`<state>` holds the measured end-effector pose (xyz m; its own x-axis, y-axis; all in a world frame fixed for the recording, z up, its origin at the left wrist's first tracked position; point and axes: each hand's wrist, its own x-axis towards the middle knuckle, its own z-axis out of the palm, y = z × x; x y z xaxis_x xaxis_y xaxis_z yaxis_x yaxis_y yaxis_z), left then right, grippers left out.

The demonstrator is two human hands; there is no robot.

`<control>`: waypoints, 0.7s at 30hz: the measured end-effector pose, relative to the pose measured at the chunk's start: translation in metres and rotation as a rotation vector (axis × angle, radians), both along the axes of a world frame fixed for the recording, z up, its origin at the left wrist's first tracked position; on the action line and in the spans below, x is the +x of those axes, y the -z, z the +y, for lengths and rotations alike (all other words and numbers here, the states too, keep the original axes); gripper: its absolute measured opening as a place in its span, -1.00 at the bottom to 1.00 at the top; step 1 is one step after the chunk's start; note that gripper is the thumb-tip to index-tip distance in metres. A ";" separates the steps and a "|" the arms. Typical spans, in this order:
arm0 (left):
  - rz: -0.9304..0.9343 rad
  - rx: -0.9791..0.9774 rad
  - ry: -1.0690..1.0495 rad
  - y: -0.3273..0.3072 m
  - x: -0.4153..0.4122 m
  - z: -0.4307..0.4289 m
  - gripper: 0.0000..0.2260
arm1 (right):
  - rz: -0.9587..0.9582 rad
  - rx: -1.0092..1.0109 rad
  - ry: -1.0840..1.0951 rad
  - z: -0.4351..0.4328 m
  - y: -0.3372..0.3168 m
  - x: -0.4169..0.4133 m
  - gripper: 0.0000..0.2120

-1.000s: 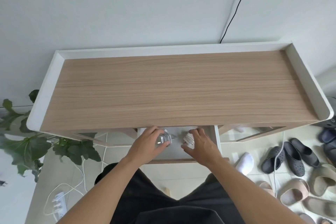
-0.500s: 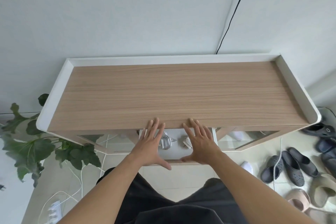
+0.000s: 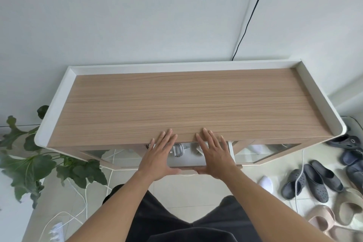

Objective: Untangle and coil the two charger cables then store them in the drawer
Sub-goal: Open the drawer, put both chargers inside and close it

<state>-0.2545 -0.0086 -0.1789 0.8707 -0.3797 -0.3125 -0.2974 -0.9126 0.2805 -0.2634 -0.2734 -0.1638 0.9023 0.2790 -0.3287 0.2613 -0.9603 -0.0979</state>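
Under tabletop (image 3: 186,104), cables (image 3: 177,150) between left hand (image 3: 159,155), right hand (image 3: 215,155)

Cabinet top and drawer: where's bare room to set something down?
Wooden top is bare inside the white rim. Drawer is crowded: coiled cable and second cable at the back, left hand and right hand over it; only a bare strip near its front.

I see a pale wall (image 3: 137,15) with a black cable (image 3: 253,9) behind the wood-topped counter (image 3: 176,100), a leafy plant (image 3: 29,167) left, sandals (image 3: 314,180) on the tiled floor (image 3: 186,186) right.
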 end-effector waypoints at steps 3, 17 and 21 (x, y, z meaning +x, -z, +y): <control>-0.028 -0.004 -0.033 0.005 0.005 -0.003 0.10 | -0.021 0.047 0.021 0.002 0.002 0.006 0.15; 0.006 -0.115 -0.240 0.007 0.052 -0.029 -0.35 | -0.056 0.219 0.176 0.007 0.020 0.038 -0.35; -0.040 -0.054 -0.235 0.015 0.068 -0.032 -0.31 | -0.148 0.238 0.246 0.010 0.034 0.061 -0.33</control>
<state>-0.1863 -0.0411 -0.1938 0.9485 -0.1800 -0.2606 -0.0901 -0.9422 0.3228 -0.2020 -0.2631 -0.1979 0.9848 0.1008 -0.1418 0.0534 -0.9509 -0.3049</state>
